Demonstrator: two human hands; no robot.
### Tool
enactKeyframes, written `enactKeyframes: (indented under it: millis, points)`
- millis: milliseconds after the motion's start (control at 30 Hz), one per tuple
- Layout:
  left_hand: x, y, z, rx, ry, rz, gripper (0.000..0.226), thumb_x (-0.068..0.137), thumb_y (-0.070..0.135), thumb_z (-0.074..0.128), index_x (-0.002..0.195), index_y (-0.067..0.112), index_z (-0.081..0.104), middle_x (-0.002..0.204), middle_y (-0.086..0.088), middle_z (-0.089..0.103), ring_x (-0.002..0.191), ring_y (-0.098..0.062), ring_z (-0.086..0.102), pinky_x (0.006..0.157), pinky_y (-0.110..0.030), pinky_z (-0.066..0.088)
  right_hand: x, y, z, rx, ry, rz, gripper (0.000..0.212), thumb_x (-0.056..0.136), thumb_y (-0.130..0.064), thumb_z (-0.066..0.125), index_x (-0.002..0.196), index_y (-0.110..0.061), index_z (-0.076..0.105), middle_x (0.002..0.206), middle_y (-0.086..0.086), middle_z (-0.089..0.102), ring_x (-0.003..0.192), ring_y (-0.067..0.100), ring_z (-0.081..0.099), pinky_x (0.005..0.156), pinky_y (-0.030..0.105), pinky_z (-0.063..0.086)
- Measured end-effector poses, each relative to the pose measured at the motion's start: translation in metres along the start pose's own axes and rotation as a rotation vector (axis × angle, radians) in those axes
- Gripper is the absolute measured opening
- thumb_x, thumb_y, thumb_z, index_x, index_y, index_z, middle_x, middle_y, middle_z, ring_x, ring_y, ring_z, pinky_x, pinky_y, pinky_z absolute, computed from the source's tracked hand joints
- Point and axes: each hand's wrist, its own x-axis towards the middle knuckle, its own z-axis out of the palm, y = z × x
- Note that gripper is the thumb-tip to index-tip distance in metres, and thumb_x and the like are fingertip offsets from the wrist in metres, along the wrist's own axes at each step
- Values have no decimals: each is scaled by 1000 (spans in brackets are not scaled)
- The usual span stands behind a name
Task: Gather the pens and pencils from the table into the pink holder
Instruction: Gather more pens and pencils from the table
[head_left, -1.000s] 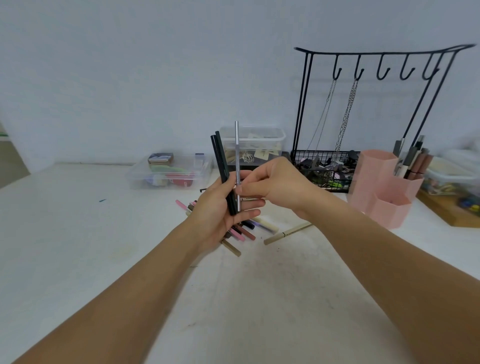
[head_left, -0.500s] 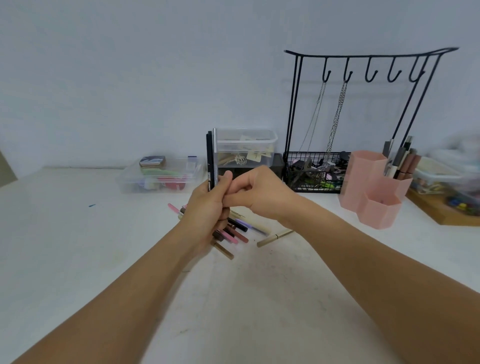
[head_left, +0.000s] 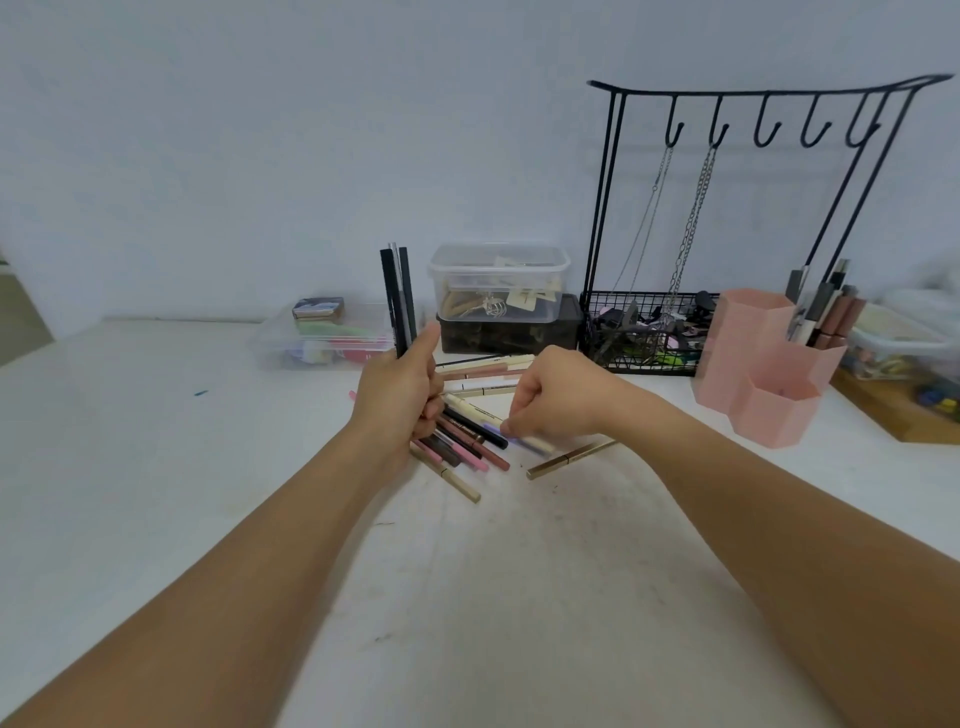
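Observation:
My left hand (head_left: 397, 397) is closed around a small upright bundle of pens (head_left: 398, 299), two black and one silver, sticking up above the fist. My right hand (head_left: 553, 400) is down on the table, its fingertips pinched on a cream pen with a purple band (head_left: 530, 442) in the loose pile of pens and pencils (head_left: 470, 441). A gold pencil (head_left: 569, 460) lies apart to the right of the pile. The pink holder (head_left: 763, 358) stands at the right, with several pens (head_left: 823, 306) upright in its back compartment.
A black wire rack with hooks (head_left: 649, 332), chains and a cluttered basket stands behind the pile. Clear lidded boxes (head_left: 498, 283) and a low clear tray (head_left: 324, 338) sit at the back by the wall. A wooden tray (head_left: 904, 410) lies at the far right.
My right hand let go of the silver pen, now held with the black ones in my left hand, and dropped to the pile, pinching a cream pen.

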Motion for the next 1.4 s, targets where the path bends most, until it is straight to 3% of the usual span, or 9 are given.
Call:
enactKeyframes:
  millis: [167, 267, 367, 567, 667, 833, 1067, 1233, 1400]
  points:
    - [-1, -2, 2, 23, 3, -38, 51, 93, 43, 70, 61, 20, 36, 45, 8, 31, 39, -10, 23, 35, -21, 20, 0, -3, 0, 7, -53, 34, 27, 81, -30, 83, 76, -5, 74, 79, 11, 72, 69, 19, 61, 75, 37, 57]
    - [-2, -2, 2, 27, 9, -70, 52, 91, 43, 72, 61, 19, 36, 45, 6, 27, 40, -11, 20, 34, -22, 21, -1, -4, 4, 50, -82, 96, 30, 81, -32, 83, 81, -3, 73, 71, 9, 63, 65, 21, 57, 74, 38, 57]
    - [-3, -3, 3, 4, -11, -80, 51, 91, 42, 72, 59, 20, 39, 47, 5, 26, 41, -13, 18, 35, -23, 20, -1, -1, -4, 216, -56, 123, 30, 83, -28, 81, 82, 1, 73, 66, 8, 59, 57, 20, 52, 59, 34, 49]
    - [-6, -6, 7, -30, -155, -81, 50, 95, 43, 67, 61, 22, 37, 56, 3, 22, 44, -12, 16, 33, -21, 17, -6, -4, -25, 644, -14, -58, 26, 90, -23, 75, 97, 2, 75, 75, 4, 65, 62, 9, 57, 55, 22, 46]
    - [-11, -5, 11, -87, -247, -90, 47, 92, 55, 64, 67, 21, 43, 57, 3, 21, 43, -10, 16, 33, -20, 15, -8, -10, -27, 707, -34, -119, 25, 90, -21, 75, 101, 1, 76, 76, 2, 68, 63, 8, 59, 55, 21, 46]
    - [-19, 0, 15, -119, -317, -30, 50, 67, 69, 70, 71, 21, 56, 55, 4, 22, 42, -8, 16, 36, -20, 13, -11, -18, -25, 808, -36, -163, 19, 89, -15, 75, 97, 2, 75, 74, 6, 69, 61, 10, 59, 53, 20, 46]
    - [-20, -8, 16, -20, -330, 134, 53, 58, 55, 78, 77, 11, 57, 47, 7, 39, 36, -6, 24, 33, -18, 22, -11, -27, -20, 816, 27, -166, 13, 86, -9, 77, 93, 3, 78, 70, 9, 70, 55, 9, 61, 51, 20, 49]
    - [-19, -8, 14, 87, -367, 107, 47, 63, 51, 77, 70, 8, 60, 53, -1, 48, 35, -7, 28, 34, -19, 23, -11, -28, -20, 742, 28, -142, 21, 80, -18, 84, 91, 0, 79, 68, 6, 70, 55, 10, 60, 51, 21, 47]
    - [-23, -5, 10, 79, -445, 57, 62, 72, 44, 74, 97, -12, 66, 63, -13, 56, 43, -20, 40, 34, -20, 42, -12, -27, -20, 669, 38, -142, 13, 78, -19, 86, 83, -8, 81, 58, 1, 63, 48, 9, 47, 47, 20, 39]
